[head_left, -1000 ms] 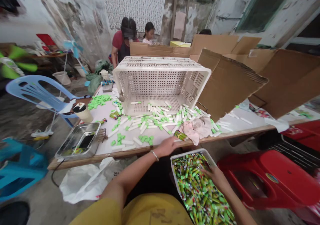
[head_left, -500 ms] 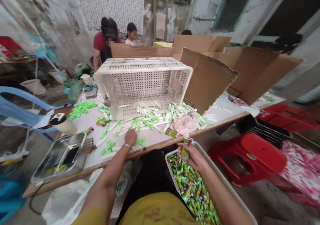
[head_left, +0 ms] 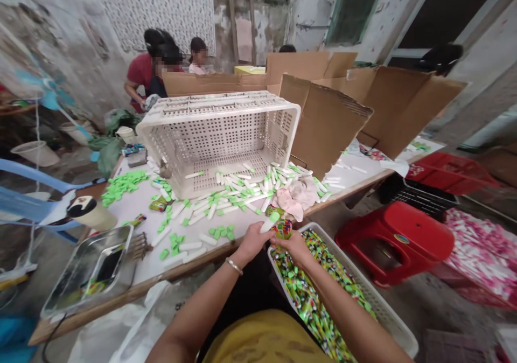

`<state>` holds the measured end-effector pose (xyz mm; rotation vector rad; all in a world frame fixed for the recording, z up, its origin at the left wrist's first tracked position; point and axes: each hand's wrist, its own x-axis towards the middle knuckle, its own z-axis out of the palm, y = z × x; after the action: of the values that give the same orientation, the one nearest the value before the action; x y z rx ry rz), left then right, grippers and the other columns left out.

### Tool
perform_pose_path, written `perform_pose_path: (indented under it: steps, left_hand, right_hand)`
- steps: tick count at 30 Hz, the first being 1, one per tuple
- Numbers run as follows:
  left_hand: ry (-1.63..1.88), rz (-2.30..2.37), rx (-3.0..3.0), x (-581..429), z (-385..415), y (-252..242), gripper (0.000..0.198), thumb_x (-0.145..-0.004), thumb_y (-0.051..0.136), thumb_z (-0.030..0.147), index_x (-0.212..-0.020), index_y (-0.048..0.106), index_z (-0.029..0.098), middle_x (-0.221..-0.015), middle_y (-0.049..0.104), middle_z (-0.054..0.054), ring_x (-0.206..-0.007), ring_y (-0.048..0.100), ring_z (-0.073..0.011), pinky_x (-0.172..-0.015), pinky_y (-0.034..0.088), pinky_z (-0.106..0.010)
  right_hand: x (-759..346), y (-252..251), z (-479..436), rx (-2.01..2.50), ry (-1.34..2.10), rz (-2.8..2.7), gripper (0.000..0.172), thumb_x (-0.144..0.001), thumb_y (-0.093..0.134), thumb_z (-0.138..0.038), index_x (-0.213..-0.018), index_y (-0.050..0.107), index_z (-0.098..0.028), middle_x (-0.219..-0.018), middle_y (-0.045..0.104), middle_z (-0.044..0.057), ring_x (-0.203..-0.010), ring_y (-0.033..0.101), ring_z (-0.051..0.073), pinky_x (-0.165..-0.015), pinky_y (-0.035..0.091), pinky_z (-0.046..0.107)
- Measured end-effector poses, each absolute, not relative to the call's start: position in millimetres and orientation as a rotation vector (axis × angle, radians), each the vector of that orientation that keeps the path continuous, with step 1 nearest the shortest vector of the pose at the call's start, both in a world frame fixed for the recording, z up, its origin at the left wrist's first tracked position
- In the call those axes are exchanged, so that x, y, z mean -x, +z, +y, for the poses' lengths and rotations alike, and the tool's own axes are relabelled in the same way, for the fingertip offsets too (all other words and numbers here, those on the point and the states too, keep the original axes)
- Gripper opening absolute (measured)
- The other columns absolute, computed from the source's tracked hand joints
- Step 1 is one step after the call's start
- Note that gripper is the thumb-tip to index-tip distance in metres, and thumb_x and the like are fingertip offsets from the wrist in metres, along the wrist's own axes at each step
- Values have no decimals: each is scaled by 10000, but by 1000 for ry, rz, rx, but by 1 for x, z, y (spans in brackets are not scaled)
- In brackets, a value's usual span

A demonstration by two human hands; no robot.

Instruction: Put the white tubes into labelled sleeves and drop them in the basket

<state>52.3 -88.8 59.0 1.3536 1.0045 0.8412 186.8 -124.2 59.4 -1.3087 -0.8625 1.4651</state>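
Observation:
My left hand (head_left: 252, 240) pinches a white tube with a green cap (head_left: 269, 222) just past the table's front edge. My right hand (head_left: 294, 244) meets it, closed on a small colourful printed wrapper (head_left: 284, 228). Both hands hover above the near end of a white tray (head_left: 398, 328) filled with green wrapped tubes (head_left: 315, 298), which stands below the table at my right. More white tubes and green caps (head_left: 238, 193) lie spilled on the table in front of a white perforated crate (head_left: 220, 137) tipped on its side. A pink cloth (head_left: 298, 196) lies beside them.
A steel tray (head_left: 86, 269) and a cup (head_left: 91, 212) sit at the table's left. Cardboard sheets (head_left: 329, 126) stand behind the crate. Red plastic stools (head_left: 398, 242) are at my right, a blue chair (head_left: 28, 190) at my left. Two people sit at the far end.
My left hand came off the table with a white tube and moved right. My right hand rose from the tray with a wrapper, and the two hands met. The camera swung right.

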Motion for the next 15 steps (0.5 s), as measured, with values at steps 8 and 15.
perform_pose_path:
  steps: [8, 15]
  left_hand:
    - [786, 1012, -1209, -68, -94, 61, 259, -704, 597, 343, -816, 565, 112, -581, 488, 32, -473, 392, -58, -440, 325, -175]
    - [790, 1090, -1437, -43, -94, 72, 243, -814, 433, 389, -941, 442, 182, -661, 478, 48, -520, 421, -76, -485, 359, -188]
  right_hand:
    - [-202, 70, -130, 1324, 1232, -975, 312, -506, 752, -363, -732, 677, -162, -750, 697, 43, -712, 624, 215, -731, 467, 349]
    - [-227, 66, -136, 1480, 1026, -1108, 302, -567, 697, -456, -602, 669, -157, -618, 658, 24, -611, 576, 196, -623, 439, 314]
